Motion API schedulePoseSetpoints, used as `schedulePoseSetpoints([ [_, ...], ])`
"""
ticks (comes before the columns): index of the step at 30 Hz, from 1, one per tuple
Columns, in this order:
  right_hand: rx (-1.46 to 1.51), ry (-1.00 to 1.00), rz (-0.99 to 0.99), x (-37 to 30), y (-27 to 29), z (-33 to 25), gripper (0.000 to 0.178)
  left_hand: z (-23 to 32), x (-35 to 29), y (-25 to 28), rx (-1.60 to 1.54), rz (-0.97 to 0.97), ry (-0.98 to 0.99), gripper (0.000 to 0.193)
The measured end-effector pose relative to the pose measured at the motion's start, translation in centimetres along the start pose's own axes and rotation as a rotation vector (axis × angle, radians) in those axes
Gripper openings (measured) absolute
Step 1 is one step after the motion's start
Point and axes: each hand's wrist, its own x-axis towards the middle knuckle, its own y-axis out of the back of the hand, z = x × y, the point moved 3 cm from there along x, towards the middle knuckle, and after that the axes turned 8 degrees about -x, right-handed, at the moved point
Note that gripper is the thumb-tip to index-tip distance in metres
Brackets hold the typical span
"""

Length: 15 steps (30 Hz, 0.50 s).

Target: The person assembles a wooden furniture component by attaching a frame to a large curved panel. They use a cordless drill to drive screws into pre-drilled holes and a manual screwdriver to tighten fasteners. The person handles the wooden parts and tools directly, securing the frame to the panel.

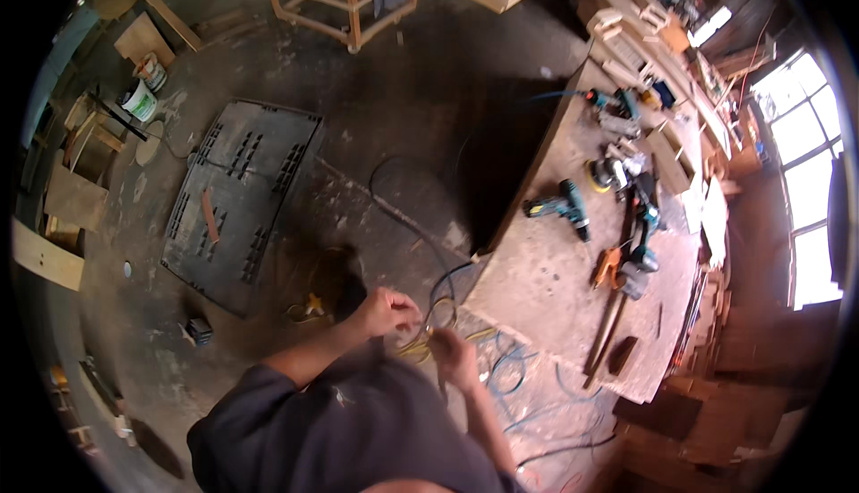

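Observation:
My left hand (389, 313) is raised in front of my body, its fingers curled together and slightly blurred. Whatever those fingers hold, if anything, is too small to make out. Close by on the right, my right hand (455, 359) is also closed, seen from its back, so its fingertips are mostly hidden. A looped dark cord (435, 289) shows between and just beyond both hands, reaching down toward the right fingertips. Whether it is gripped I cannot tell. Yellowish hose (413, 347) lies in coils beneath the hands.
A wooden workbench (519, 269) at the right bears a teal cordless drill (562, 209), an orange clamp (608, 266) and other power tools. Blue hose (508, 373) coils on the floor beside it. A dark slotted panel (246, 193) lies at left; buckets (141, 101) stand beyond.

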Motion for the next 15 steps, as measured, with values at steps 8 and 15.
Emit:
schedulePoseSetpoints([
  [8, 0.478, -0.277, -0.379, 19.8, -6.1, -10.4, 0.035, 9.5, 3.6, 17.2, -0.325, 0.120, -0.079, 0.014],
  [15, 0.814, -0.406, -0.428, 31.7, -9.5, -10.6, 0.028, 16.4, 10.6, 24.9, -0.262, 0.216, -0.162, 0.015],
])
